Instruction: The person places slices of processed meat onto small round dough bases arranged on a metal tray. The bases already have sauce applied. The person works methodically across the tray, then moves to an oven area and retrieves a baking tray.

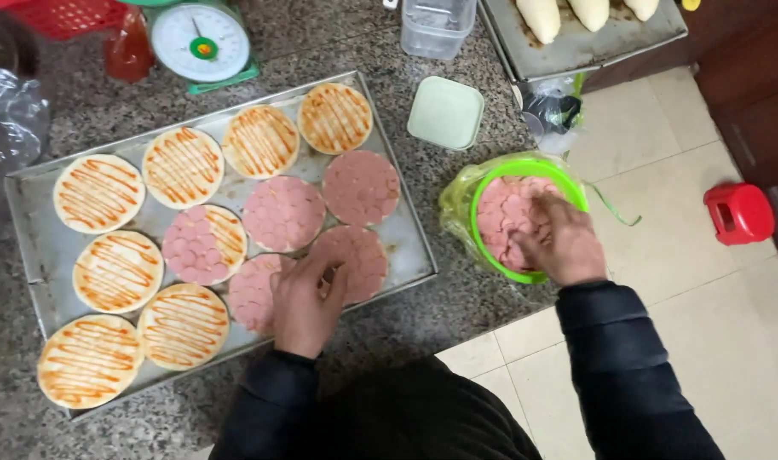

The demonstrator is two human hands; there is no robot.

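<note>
A person's two hands work over a speckled stone counter (457, 307), seen from above. The left hand (304, 302) rests fingers-down on a round base (257, 294) at the tray's 5 o'clock edge, hiding much of that base; whether it pinches a slice cannot be told. The right hand (564, 243), fingers curled down, reaches into a green bowl (491, 183) of pink sausage slices (504, 217); the hand covers the bowl's 4 o'clock side, and its grip on any slice is hidden.

The metal tray (406, 243) lies with its long axis running from 8 o'clock to 2 o'clock. It carries round bases: some striped with orange sauce, others covered in pink slices.

At 12 o'clock of the tray stands a kitchen scale (200, 41), cut off by the top edge. A pale green lid (445, 112) sits at 11 o'clock of the bowl. A second tray (576, 47) with pale dough pieces is cropped at the top. A red stool (738, 213) stands on the tiled floor at 3 o'clock.
</note>
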